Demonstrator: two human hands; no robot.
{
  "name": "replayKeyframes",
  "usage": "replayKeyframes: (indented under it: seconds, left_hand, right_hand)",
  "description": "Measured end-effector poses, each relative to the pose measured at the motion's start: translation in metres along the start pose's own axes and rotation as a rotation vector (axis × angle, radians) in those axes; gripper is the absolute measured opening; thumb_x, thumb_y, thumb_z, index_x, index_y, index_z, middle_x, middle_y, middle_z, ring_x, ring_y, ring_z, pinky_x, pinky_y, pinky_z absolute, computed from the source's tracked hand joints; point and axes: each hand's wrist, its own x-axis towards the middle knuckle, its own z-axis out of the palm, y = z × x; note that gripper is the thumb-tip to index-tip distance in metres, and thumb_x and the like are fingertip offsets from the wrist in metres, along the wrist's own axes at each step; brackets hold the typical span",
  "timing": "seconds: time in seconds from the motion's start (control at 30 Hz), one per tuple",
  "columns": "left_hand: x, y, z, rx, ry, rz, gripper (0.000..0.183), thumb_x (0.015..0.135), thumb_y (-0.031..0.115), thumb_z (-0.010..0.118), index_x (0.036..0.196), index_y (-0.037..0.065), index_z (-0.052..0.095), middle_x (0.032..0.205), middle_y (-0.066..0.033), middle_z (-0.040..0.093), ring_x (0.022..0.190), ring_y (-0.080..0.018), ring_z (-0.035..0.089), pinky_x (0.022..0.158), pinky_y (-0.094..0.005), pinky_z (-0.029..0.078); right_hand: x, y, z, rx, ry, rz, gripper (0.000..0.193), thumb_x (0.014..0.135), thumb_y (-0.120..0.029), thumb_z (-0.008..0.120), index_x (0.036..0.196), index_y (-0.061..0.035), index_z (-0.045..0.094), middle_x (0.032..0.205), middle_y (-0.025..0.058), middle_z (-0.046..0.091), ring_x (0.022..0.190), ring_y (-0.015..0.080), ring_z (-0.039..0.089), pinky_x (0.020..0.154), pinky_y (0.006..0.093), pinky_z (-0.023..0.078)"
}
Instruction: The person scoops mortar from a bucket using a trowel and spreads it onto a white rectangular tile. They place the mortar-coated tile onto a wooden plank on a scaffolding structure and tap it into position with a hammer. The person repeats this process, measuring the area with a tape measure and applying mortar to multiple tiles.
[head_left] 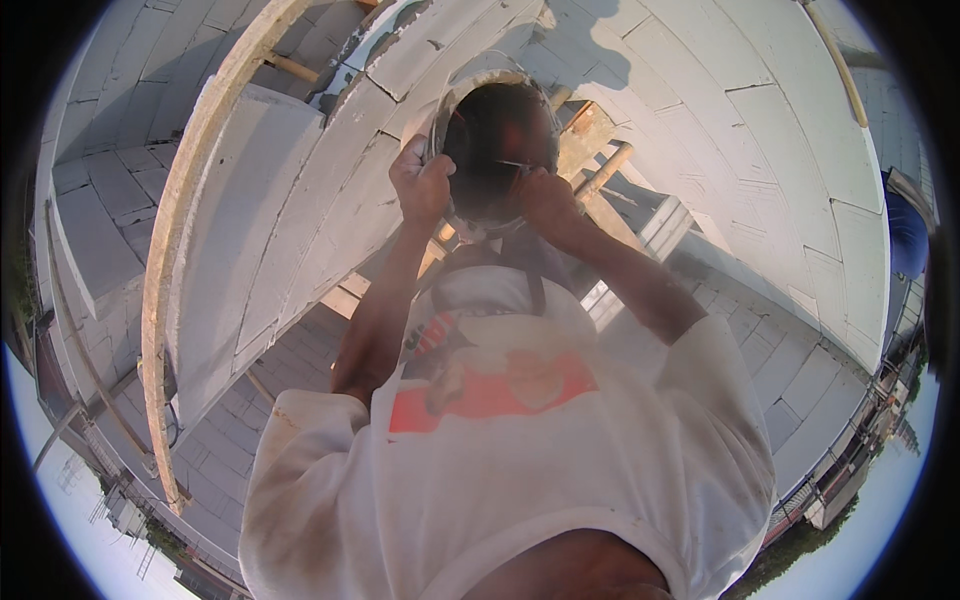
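Observation:
A round bucket (487, 140) with a dark inside and a rim crusted in grey stands out at the upper middle. My left hand (421, 182) is closed on the left side of its rim, thumb over the edge. At the lower right of the opening, my right hand (549, 207) is closed in a fist. A thin pale strip (514, 163) juts from that fist across the bucket's mouth; its kind is too small and dark to tell. What lies deep in the bucket is lost in shadow.
Pale block walls rise on the left (290, 215) and right (770, 150). A long wooden plank (165, 270) curves down the left side. Timber pieces (605, 170) lie behind the bucket. A blue item (906, 235) shows at the far right.

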Motion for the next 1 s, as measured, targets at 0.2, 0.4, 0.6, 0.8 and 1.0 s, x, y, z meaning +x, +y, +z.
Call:
replayKeyframes:
  seconds: [0.2, 0.4, 0.6, 0.8, 1.0]
  left_hand:
    - [0.011, 0.0, 0.015, -0.069, -0.043, 0.06, 0.016, 0.074, -0.004, 0.063, 0.068, 0.005, 0.051, 0.066, 0.0049, 0.049, 0.061, -0.0058, 0.043, 0.056, -0.0259, 0.035]
    - [0.026, -0.028, 0.009, -0.199, 0.01, -0.067, 0.014, 0.078, -0.007, 0.06, 0.074, 0.006, 0.056, 0.071, 0.0027, 0.057, 0.064, -0.0066, 0.048, 0.06, -0.0262, 0.04]
    - [0.022, -0.066, -0.009, -0.324, 0.137, -0.202, 0.025, 0.082, -0.001, 0.058, 0.104, 0.0, 0.069, 0.096, -0.0048, 0.071, 0.086, -0.0153, 0.066, 0.083, -0.0304, 0.053]
    - [-0.014, -0.083, -0.012, -0.083, 0.376, -0.482, 0.03, 0.069, 0.006, 0.069, 0.098, 0.002, 0.063, 0.103, -0.01, 0.059, 0.098, -0.0263, 0.059, 0.093, -0.0426, 0.048]
    - [-0.053, -0.113, -0.025, 0.055, 0.549, -0.527, 0.054, 0.065, 0.013, 0.075, 0.113, 0.004, 0.052, 0.109, -0.0107, 0.054, 0.105, -0.0259, 0.053, 0.095, -0.0446, 0.045]
  right_hand:
    - [-0.033, 0.0, -0.002, 0.331, -0.025, -0.265, 0.033, 0.092, -0.021, 0.074, 0.121, -0.0057, 0.072, 0.111, 0.0174, 0.077, 0.099, 0.032, 0.077, 0.082, 0.0403, 0.063]
    - [-0.037, 0.054, -0.004, 1.389, -0.269, -0.129, 0.045, 0.097, -0.03, 0.076, 0.133, -0.0058, 0.068, 0.097, 0.0105, 0.072, 0.081, 0.0223, 0.07, 0.072, 0.035, 0.056]
    - [-0.019, 0.078, -0.003, 1.61, -0.067, -0.191, 0.029, 0.104, -0.023, 0.066, 0.125, -0.0018, 0.068, 0.066, -0.0015, 0.052, 0.045, 0.0077, 0.047, 0.041, 0.0276, 0.039]
    - [0.092, 0.154, -0.08, 1.732, 0.44, -0.064, 0.023, 0.102, -0.017, 0.056, 0.113, -0.0002, 0.066, 0.079, 0.0016, 0.057, 0.064, 0.0108, 0.056, 0.057, 0.0287, 0.047]
    - [0.243, 0.251, -0.194, 1.485, 0.867, -0.129, 0.026, 0.102, -0.016, 0.06, 0.122, 0.0005, 0.064, 0.085, 0.0076, 0.066, 0.069, 0.0202, 0.062, 0.066, 0.0356, 0.054]
